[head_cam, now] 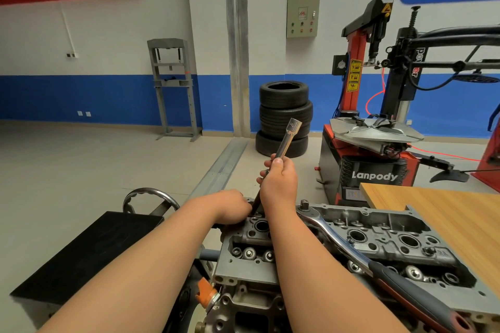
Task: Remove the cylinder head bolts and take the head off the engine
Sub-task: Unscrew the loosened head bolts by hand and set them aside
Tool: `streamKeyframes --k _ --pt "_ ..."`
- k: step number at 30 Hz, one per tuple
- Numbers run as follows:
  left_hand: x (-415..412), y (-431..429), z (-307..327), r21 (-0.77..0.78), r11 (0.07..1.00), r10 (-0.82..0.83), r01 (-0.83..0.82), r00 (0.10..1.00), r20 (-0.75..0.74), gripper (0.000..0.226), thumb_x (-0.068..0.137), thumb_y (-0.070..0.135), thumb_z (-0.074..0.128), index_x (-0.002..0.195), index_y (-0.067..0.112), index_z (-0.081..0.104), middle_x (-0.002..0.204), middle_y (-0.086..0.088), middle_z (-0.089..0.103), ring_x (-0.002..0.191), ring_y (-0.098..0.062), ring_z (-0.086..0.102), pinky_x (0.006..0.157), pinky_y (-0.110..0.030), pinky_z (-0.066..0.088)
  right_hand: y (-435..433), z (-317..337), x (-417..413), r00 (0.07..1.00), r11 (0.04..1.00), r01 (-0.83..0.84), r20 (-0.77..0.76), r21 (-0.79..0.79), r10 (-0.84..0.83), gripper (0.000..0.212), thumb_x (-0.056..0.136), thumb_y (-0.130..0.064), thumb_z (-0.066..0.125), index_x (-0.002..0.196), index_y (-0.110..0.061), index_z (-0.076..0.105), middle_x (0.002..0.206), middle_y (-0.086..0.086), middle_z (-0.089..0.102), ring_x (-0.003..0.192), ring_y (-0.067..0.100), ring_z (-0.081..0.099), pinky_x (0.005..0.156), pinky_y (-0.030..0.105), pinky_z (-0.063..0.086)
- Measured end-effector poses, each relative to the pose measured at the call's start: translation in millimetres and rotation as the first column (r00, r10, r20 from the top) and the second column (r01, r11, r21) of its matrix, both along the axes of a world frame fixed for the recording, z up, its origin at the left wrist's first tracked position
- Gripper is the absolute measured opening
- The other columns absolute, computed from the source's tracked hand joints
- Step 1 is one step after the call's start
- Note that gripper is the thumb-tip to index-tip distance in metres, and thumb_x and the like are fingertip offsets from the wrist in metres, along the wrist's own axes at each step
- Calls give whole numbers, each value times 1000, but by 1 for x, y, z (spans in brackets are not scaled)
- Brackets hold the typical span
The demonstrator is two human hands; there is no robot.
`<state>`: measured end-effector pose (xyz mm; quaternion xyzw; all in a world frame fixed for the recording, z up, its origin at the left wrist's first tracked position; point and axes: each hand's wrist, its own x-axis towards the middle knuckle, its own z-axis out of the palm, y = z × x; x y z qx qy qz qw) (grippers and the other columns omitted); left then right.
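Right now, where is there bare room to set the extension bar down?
Bare: the wooden tabletop right of the cylinder head, and the black pad left of it, below the handwheel. Crowded: the head's top, where the ratchet lies across.

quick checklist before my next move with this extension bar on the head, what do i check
1. Grip on the extension bar: ok, the right hand is wrapped round its shaft.
2. Bar straight over the hole: not ok, it is tilted, with its top leaning right.
3. Lower end seated on a bolt: cannot tell, the left hand hides it.
4. Ratchet fitted: not ok, it lies loose across the cylinder head, and the bar's top end is bare.
5. Left hand clear of the bar's lower end: not ok, it sits right at the corner where the bar meets the head.
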<state>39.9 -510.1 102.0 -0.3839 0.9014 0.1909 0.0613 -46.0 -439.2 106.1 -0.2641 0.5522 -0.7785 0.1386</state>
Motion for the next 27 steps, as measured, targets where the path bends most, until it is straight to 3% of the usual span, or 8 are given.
streamKeyframes --k 5,9,13,16,18,20,23,27 --pt "3 2 -7 -78 997 -14 10 998 -54 40 94 29 35 115 9 62 139 -11 50 130 -27 38 107 -40 36 4 0 -5 998 998 51 -44 20 -50 23 103 -24 32 89 -32 48 92 -5 59 75 10 53 70 29 45" --pt "4 3 -6 -119 992 -40 40 999 2 50 94 35 32 129 10 57 150 -7 39 140 -27 24 113 -42 29 6 0 -7 997 996 79 -24 43 -78 23 103 -23 32 89 -30 47 92 -5 58 86 17 54 82 40 45" --pt "8 3 -7 -126 992 -15 16 1000 15 60 85 43 31 134 15 54 155 -6 32 139 -29 28 113 -46 28 6 0 -6 998 997 70 -10 40 -69 24 103 -23 32 87 -29 48 92 -3 59 87 19 54 82 41 46" --pt "5 3 -8 -99 995 1 -2 1000 -13 58 90 39 32 141 15 46 153 -6 34 139 -26 29 113 -43 30 6 0 -6 999 999 33 -5 21 -33 23 103 -23 32 88 -29 50 91 -2 58 77 13 52 71 32 45" --pt "4 3 -6 -82 997 -1 -5 998 -64 51 93 32 33 136 13 50 148 -7 42 135 -26 35 110 -41 33 6 1 -5 1000 1000 -9 19 0 9 22 103 -22 33 92 -27 51 90 -2 58 74 11 51 67 27 43" --pt "6 2 -7 -54 999 -17 8 985 -170 37 92 22 36 111 13 66 130 -7 58 119 -24 51 102 -39 43 4 1 -4 995 997 -77 59 -15 78 21 102 -24 34 93 -24 52 86 -2 57 73 12 50 66 27 42" --pt "13 -1 -10 -12 999 -34 32 956 -291 30 89 10 39 88 23 67 105 0 63 101 -20 58 91 -34 48 0 1 1 980 985 -174 97 -6 174 22 102 -27 35 89 -20 51 80 0 52 71 14 48 65 29 42" --pt "19 -3 -20 -83 996 -54 20 902 -428 32 91 10 44 111 21 68 130 4 50 125 -15 46 104 -25 34 -5 -3 6 967 962 -255 10 94 256 23 102 -28 35 86 -18 49 74 0 48 69 16 46 66 33 40"
